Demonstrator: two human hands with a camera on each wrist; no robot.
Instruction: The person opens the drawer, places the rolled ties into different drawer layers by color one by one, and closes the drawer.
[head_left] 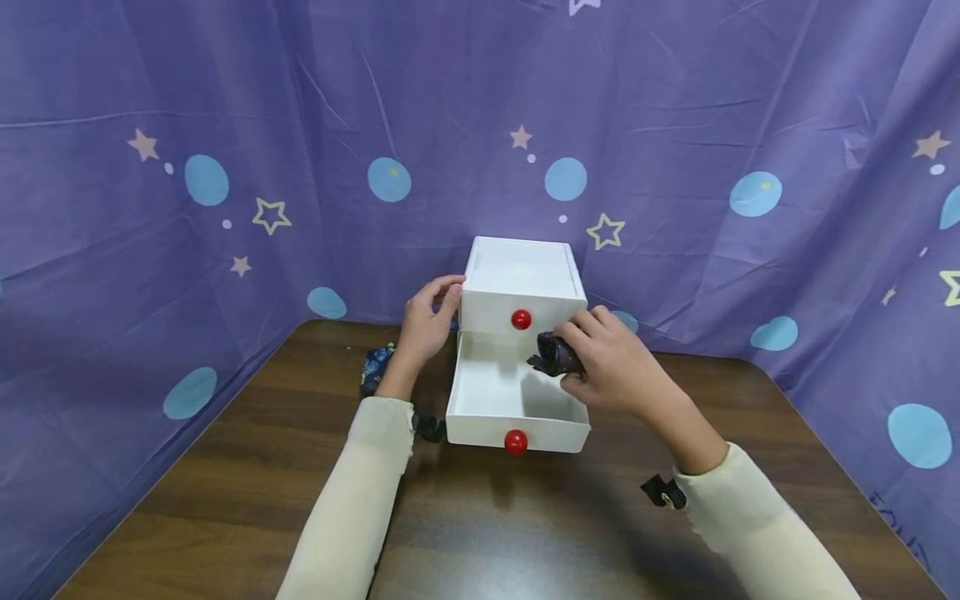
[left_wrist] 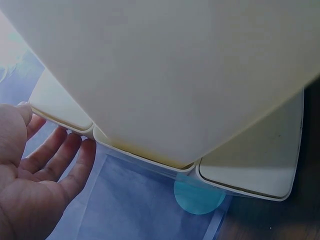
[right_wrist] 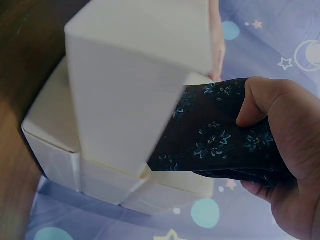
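Note:
A white drawer cabinet (head_left: 525,265) stands at the far side of the table, and its middle drawer (head_left: 480,392) with a red knob (head_left: 515,442) is pulled far out. My left hand (head_left: 429,323) touches the cabinet's left side near the top; the left wrist view shows its fingers (left_wrist: 75,170) spread along the side edge. My right hand (head_left: 618,367) grips a folded dark cloth (right_wrist: 215,132) with a blue flower print. In the head view the cloth overlaps the right part of the pulled-out drawer. The right wrist view shows the cloth's far end behind the drawer wall.
Another dark blue patterned cloth (head_left: 375,368) lies on the wooden table (head_left: 285,450), left of the cabinet and partly behind my left forearm. The top drawer, with its red knob (head_left: 521,319), is closed. A purple curtain (head_left: 465,100) hangs close behind the cabinet.

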